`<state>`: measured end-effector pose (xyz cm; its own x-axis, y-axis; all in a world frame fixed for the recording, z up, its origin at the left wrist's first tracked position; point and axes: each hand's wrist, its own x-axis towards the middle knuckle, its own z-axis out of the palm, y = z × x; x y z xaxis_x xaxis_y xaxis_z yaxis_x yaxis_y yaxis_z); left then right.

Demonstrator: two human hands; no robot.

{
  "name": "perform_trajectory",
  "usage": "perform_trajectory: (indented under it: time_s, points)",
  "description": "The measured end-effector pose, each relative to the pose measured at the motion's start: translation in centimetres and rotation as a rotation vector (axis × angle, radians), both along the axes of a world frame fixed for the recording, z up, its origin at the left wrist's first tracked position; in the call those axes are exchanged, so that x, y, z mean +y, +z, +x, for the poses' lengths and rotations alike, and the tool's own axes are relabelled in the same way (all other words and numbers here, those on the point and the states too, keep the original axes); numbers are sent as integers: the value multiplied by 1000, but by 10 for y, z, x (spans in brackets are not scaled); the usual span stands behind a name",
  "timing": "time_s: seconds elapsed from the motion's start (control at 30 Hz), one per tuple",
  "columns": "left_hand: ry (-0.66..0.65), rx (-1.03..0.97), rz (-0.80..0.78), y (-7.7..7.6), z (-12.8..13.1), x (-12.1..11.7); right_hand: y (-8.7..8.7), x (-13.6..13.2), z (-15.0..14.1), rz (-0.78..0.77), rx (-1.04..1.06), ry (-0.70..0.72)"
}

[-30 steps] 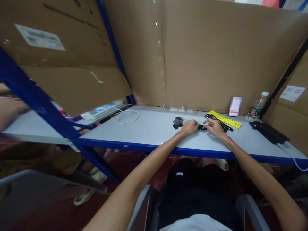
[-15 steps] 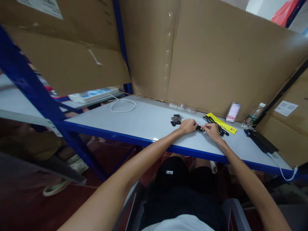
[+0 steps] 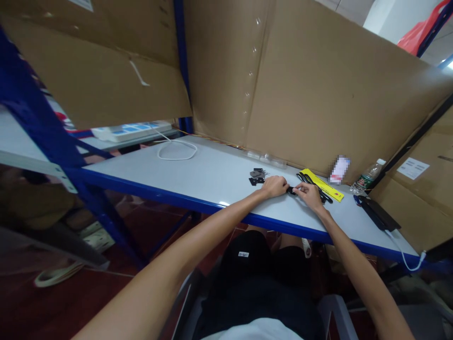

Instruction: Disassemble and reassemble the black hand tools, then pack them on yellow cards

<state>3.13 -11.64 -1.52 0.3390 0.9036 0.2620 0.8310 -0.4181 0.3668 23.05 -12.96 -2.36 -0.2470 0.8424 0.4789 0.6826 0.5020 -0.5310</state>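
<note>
The black part (image 3: 291, 191) sits between the two hands, low over the desk (image 3: 219, 182), its ends partly covered by fingers. The left grip (image 3: 275, 187) is curled downward and looks to be pinching the part's left end; the right grip (image 3: 307, 194) has thumb and fingertips drawn together on its right end. What the fingertips meet there is too small to tell.

For work this fine, the left grip is best used as the clamp, resting against the desk so that the part does not twist, while the right grip makes the small movements. A light pinch should serve better than a hard squeeze, since a slim, hard part could slip sideways. Turning the right wrist outward a little would uncover the middle of the part, which the fingers crowd.

Mind what lies close by. The loose pieces (image 3: 257, 175) are just beyond the left grip, on its outer side, where a sliding knuckle could scatter them. The black rods (image 3: 326, 197) and the yellow card (image 3: 323, 185) lie just behind and outside the right grip, so its elbow and wrist would do well to swing toward the body.
</note>
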Motion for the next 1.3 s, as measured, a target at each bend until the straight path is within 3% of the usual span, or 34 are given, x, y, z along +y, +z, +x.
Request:
perform_trajectory:
  time_s: [0.5,1.0,1.1,1.23,1.3]
  points:
    - [1,18,20,0,-1,0,-5,2,-6,68,-55,-86]
    - [9,13,19,-3,0,2,3,-4,-9,38,37,-3]
    - [6,15,23,-3,0,1,4,2,-15,-35,89,35]
    - [2,15,22,-4,0,2,7,6,-10,-303,225,110]
    - [0,13,27,-5,0,4,9,5,-3,-365,242,141]
